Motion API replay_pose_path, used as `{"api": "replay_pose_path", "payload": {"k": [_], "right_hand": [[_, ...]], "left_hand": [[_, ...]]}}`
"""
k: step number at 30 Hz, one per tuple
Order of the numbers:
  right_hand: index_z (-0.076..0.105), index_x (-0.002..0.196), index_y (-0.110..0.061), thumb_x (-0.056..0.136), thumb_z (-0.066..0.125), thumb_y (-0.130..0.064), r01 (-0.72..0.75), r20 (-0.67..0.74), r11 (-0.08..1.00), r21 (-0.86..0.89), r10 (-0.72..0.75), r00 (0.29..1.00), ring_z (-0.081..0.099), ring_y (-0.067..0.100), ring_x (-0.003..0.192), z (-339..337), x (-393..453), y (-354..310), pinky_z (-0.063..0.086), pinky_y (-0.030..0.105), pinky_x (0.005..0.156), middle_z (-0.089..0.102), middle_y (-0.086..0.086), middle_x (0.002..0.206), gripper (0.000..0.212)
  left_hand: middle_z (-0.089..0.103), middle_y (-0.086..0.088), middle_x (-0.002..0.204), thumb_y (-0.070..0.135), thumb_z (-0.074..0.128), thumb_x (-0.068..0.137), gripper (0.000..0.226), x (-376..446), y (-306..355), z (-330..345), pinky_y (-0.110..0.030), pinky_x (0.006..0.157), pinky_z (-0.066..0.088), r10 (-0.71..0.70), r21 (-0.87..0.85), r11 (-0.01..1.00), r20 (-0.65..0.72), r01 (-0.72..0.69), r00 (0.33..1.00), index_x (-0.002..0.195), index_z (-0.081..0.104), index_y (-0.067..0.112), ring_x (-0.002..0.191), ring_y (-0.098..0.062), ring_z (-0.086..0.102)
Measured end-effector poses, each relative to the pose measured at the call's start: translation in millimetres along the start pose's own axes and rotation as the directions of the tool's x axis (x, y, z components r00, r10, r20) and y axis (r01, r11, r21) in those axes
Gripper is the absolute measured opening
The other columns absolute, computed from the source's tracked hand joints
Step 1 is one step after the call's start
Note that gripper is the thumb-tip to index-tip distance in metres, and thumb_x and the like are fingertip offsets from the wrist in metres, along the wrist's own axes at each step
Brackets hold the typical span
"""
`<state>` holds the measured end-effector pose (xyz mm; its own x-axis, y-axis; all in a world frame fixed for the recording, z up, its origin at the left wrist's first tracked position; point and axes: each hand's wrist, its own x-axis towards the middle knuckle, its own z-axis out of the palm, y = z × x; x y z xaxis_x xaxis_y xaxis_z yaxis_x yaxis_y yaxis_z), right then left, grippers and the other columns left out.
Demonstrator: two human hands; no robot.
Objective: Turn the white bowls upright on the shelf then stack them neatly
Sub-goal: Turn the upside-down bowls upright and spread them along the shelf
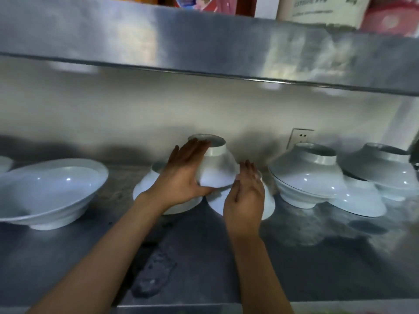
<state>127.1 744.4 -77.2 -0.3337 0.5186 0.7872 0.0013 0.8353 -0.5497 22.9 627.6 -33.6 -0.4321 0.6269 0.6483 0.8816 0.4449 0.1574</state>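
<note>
Forearms reach in over the steel shelf. Wide bowl at 9 o'clock already sits upright. Upside-down bowls wait at 3 o'clock. Dead centre, the small bowl (foot ring up) is gripped by the left hand; the right hand lies flat-fingered beside it, at its 4 o'clock, touching or not I can't tell.

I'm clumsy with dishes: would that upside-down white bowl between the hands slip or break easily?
Probably slippery: the bowl looks glossy. Likely rigid and breakable, as it appears ceramic. The left hand grips it while the right hand steadies.
</note>
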Motion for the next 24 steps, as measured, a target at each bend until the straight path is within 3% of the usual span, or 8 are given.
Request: {"api": "replay_pose_path", "payload": {"k": [5, 11, 14, 20, 24], "right_hand": [[0.054, 0.127, 0.004, 0.087, 0.036, -0.007, -0.011, -0.045, 0.999, -0.032, 0.01, 0.999, 0.052, 0.038, 0.124, -1, 0, 2, 0.033, 0.04, 0.105, 0.057, 0.022, 0.131, 0.046], [0.053, 0.13, 0.001, 0.089, 0.038, -0.006, -0.031, -0.063, 0.998, -0.06, 0.028, 0.998, 0.047, 0.033, 0.13, -1, 0, 2, 0.028, 0.032, 0.106, 0.054, 0.019, 0.136, 0.044], [0.052, 0.131, 0.001, 0.09, 0.037, -0.006, -0.029, -0.075, 0.999, -0.026, 0.027, 0.997, 0.046, 0.031, 0.131, -3, -1, 7, 0.032, 0.037, 0.112, 0.052, 0.018, 0.138, 0.044], [0.048, 0.136, -0.008, 0.095, 0.034, -0.019, -0.137, -0.116, 0.985, 0.101, 0.148, 0.982, 0.044, 0.022, 0.133, -5, -4, 14, 0.037, 0.042, 0.11, 0.05, 0.008, 0.141, 0.045], [0.05, 0.136, -0.018, 0.099, 0.04, -0.033, -0.357, -0.054, 0.88, 0.315, 0.392, 0.919, 0.045, 0.012, 0.13, -13, -5, 4, 0.037, 0.031, 0.11, 0.052, -0.002, 0.14, 0.041]], "left_hand": [[0.029, -0.001, 0.151, 0.051, 0.076, 0.065, 0.101, -3, -1, 5, -0.041, 0.11, 0.035, 0.03, -0.087, 0.996, -0.058, -0.035, 0.998, 0.147, 0.027, 0.018, 0.14, -0.018, 0.028], [0.033, -0.008, 0.149, 0.047, 0.073, 0.065, 0.1, -10, 0, 7, -0.051, 0.104, 0.037, 0.082, -0.038, 0.996, -0.097, -0.086, 0.992, 0.147, 0.025, 0.015, 0.136, -0.026, 0.03], [0.034, -0.01, 0.148, 0.047, 0.073, 0.068, 0.097, -21, 3, 3, -0.056, 0.104, 0.035, 0.101, -0.045, 0.993, -0.12, -0.107, 0.988, 0.147, 0.027, 0.015, 0.135, -0.027, 0.03], [0.039, -0.012, 0.143, 0.044, 0.071, 0.07, 0.088, -28, 10, 5, -0.056, 0.103, 0.033, 0.129, -0.038, 0.99, -0.173, -0.138, 0.976, 0.144, 0.032, 0.015, 0.132, -0.031, 0.034], [0.04, -0.014, 0.141, 0.044, 0.072, 0.072, 0.083, -29, 13, 1, -0.055, 0.104, 0.034, 0.142, -0.038, 0.987, -0.221, -0.154, 0.965, 0.14, 0.036, 0.015, 0.129, -0.031, 0.034]]}}
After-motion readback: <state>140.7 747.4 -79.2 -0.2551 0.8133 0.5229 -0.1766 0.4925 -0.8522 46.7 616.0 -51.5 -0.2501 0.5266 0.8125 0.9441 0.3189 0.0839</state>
